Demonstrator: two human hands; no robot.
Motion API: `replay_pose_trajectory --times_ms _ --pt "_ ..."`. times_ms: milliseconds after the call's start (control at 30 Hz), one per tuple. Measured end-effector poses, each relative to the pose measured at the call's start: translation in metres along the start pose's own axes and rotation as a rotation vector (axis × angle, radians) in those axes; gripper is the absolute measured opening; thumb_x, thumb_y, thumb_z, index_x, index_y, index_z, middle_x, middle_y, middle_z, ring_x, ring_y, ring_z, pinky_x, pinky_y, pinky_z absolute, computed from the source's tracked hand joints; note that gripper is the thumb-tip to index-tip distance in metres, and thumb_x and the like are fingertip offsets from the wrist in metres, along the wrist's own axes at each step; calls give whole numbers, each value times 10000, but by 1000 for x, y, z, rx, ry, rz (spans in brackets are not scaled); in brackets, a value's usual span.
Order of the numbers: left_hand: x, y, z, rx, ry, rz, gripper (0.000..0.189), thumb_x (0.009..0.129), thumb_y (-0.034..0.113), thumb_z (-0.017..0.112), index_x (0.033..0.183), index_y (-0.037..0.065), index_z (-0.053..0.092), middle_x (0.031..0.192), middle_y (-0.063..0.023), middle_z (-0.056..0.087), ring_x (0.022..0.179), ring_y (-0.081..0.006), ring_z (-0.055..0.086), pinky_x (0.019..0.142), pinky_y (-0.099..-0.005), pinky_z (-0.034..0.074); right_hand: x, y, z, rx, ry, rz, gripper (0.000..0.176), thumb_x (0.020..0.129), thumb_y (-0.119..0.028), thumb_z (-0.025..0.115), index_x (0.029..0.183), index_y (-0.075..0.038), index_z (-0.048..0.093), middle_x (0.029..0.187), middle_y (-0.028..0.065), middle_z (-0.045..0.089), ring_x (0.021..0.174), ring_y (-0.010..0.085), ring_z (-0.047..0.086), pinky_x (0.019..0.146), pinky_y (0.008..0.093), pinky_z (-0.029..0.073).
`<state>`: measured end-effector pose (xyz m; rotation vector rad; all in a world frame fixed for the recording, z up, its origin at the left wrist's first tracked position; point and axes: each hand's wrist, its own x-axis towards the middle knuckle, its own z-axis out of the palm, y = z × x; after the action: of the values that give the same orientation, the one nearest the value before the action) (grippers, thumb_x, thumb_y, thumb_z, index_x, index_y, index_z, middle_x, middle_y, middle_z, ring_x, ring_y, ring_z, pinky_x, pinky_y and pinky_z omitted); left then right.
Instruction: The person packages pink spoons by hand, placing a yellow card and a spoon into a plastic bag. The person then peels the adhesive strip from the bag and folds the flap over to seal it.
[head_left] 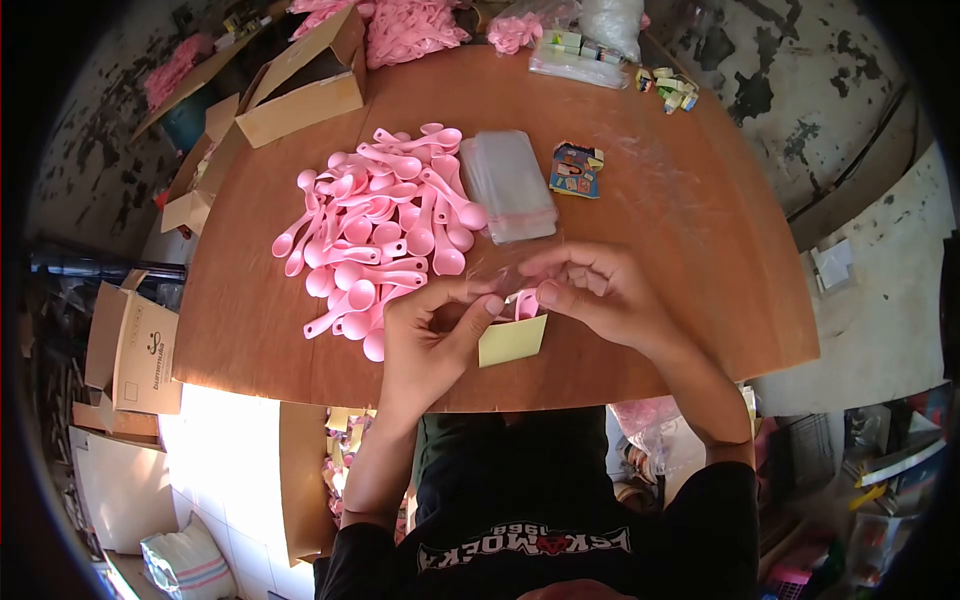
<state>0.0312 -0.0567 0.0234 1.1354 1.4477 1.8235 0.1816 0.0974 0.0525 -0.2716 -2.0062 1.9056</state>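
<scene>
Between my two hands, near the table's front edge, is a clear plastic bag (497, 283) with a pink spoon (525, 304) and a pale yellow card (512, 341) at its lower end. My left hand (437, 325) pinches the bag's left side between thumb and fingers. Curled at the other side, my right hand (590, 288) has thumb and fingers on the bag's right edge. A big heap of pink plastic spoons (385, 205) lies just beyond my left hand. Behind the bag rests a stack of flat clear bags (505, 180), with a small stack of printed cards (577, 170) to its right.
An open cardboard box (305, 85) stands at the table's (660, 200) back left. Along the back are pink bagged goods (415, 30), a clear pack with small boxes (578, 60) and loose small packets (668, 88). Another carton (145, 350) sits left of the table.
</scene>
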Motion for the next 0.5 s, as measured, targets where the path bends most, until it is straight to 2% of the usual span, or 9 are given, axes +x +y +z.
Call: replay_pose_trajectory --times_ms 133,367,500 --pt "4 -3 -2 43 40 50 136 892 39 697 1010 -28 686 831 -45 712 751 -61 642 662 -206 513 4 6 -4 -25 -91 45 255 944 -79 634 1167 43 609 1091 88 668 1022 135 633 887 284 517" --pt "6 -14 -7 10 30 34 150 914 57 677 1036 -29 687 849 -50 710 737 -48 607 647 -194 476 2 19 -1 42 57 -4 219 940 -64 635 1129 48 635 1065 100 680 991 143 653 881 277 534" --pt "6 -11 -6 90 15 10 176 920 47 664 1076 -32 682 912 -76 716 793 -72 646 667 -210 528 -1 29 -7 -67 98 -92 215 939 -52 632 1123 57 648 1052 102 689 974 147 658 883 280 540"
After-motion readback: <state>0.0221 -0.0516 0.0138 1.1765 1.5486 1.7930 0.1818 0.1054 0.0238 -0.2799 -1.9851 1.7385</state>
